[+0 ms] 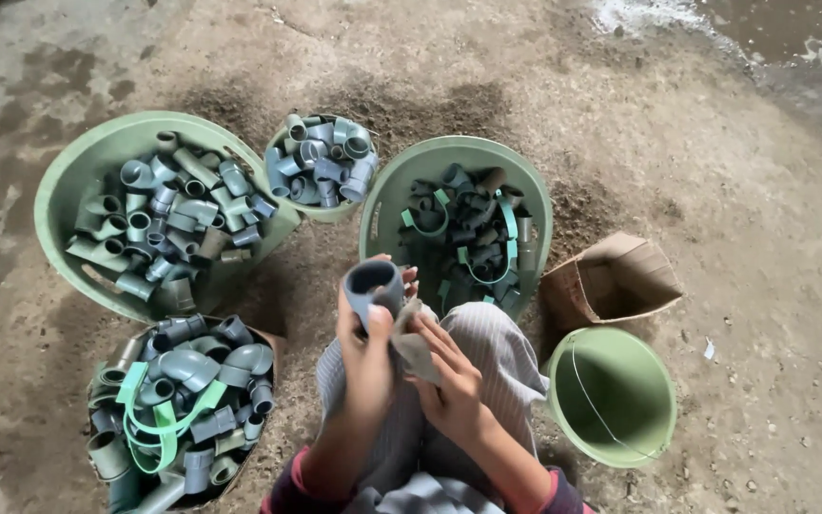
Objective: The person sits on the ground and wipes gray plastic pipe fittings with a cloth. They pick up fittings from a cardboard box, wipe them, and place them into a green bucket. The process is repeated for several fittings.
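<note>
My left hand [365, 357] grips a grey plastic pipe fitting [371, 284], its open socket facing up. My right hand [449, 381] presses a small piece of worn cloth or paper [415, 341] against the fitting's side. Both hands are raised over my striped trouser knee [497, 357]. Just beyond them stands a green basket [401, 181] holding dark fittings and green straps.
A large green basin [64, 181] and a small green bowl [283, 143] at the back hold grey fittings. A box [183, 400] of fittings with green straps sits front left. A cardboard box [611, 281] and a green bucket [611, 395] with nothing inside are right. The floor is dirty concrete.
</note>
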